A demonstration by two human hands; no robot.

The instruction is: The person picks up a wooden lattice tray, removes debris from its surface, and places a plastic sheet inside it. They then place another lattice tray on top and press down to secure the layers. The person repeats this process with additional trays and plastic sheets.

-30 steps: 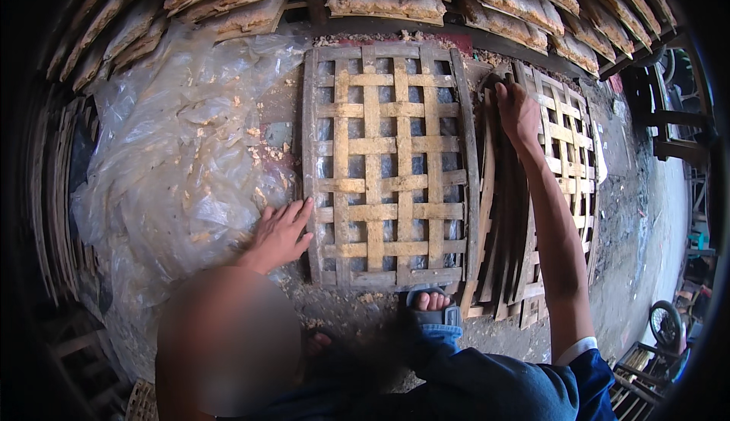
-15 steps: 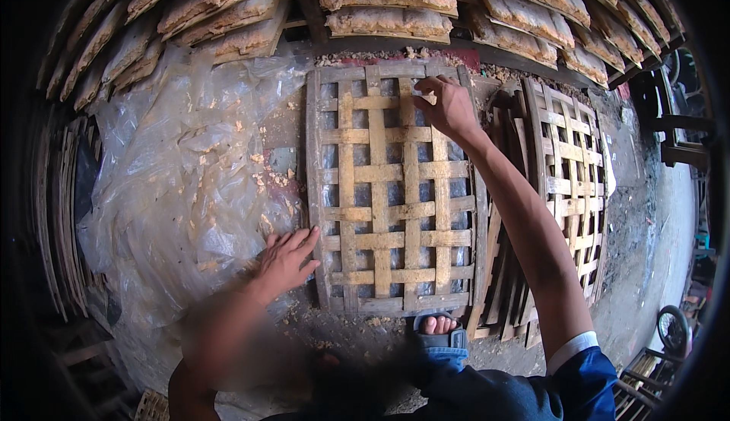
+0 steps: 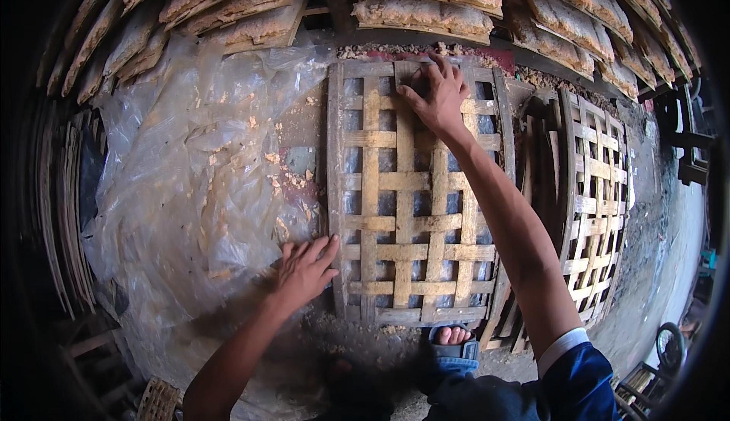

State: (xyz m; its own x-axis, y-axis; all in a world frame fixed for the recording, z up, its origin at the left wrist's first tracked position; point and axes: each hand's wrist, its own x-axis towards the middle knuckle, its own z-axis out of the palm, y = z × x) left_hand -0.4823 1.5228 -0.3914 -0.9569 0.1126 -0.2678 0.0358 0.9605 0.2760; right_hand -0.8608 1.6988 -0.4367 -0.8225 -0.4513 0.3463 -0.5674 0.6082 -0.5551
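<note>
The right hand (image 3: 439, 100) is loose, holding nothing, over the far end of a woven frame (image 3: 404, 182). The left hand (image 3: 306, 273), loose too, is at its left side. The frame already lies flat, its strips bare. Another woven frame (image 3: 599, 171) sits right, a plastic sheet (image 3: 182, 216) left; crumbly slabs (image 3: 424, 18) already fill boards beyond.

Before you, the grey floor (image 3: 646, 208) carries the crumpled clear plastic (image 3: 182, 185) on your left, pale crumbs (image 3: 274, 158), and a woven slatted panel (image 3: 403, 182).
</note>
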